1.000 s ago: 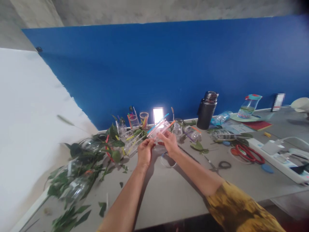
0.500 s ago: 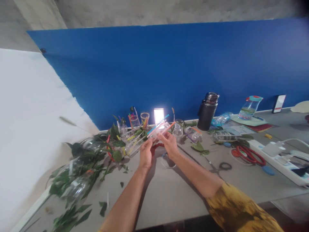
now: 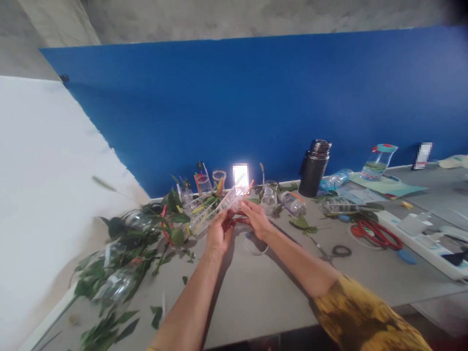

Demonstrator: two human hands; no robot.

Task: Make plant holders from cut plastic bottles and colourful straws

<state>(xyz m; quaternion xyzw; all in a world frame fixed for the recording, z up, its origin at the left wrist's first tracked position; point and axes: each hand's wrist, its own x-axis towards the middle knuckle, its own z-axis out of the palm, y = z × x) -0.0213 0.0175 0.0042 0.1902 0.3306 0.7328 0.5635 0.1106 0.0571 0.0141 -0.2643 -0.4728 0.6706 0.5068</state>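
Between my two hands is a clear plastic piece (image 3: 228, 202) with thin coloured straws through it, tilted up and to the right. An orange straw (image 3: 248, 189) sticks out at its far end. My left hand (image 3: 219, 233) grips its lower part. Fingers of my right hand (image 3: 256, 219) pinch it from the other side. A thin red strip (image 3: 239, 220) shows between my hands; I cannot tell what it is. On the table below lies a loop of clear cord (image 3: 255, 247).
Left of my hands, leafy cuttings (image 3: 171, 219) and clear bottles spread over the grey table (image 3: 256, 302). Behind stand a black flask (image 3: 313, 168) and cups of straws (image 3: 204, 185). To the right lie steel scissors (image 3: 331, 251), red-handled scissors (image 3: 376, 234) and a white power strip (image 3: 420, 239).
The clear piece has swung from pointing up-right toward a steeper, narrower tilt, its straws bunched closer. My hands have come nearer together, and the orange straw now points more upward.
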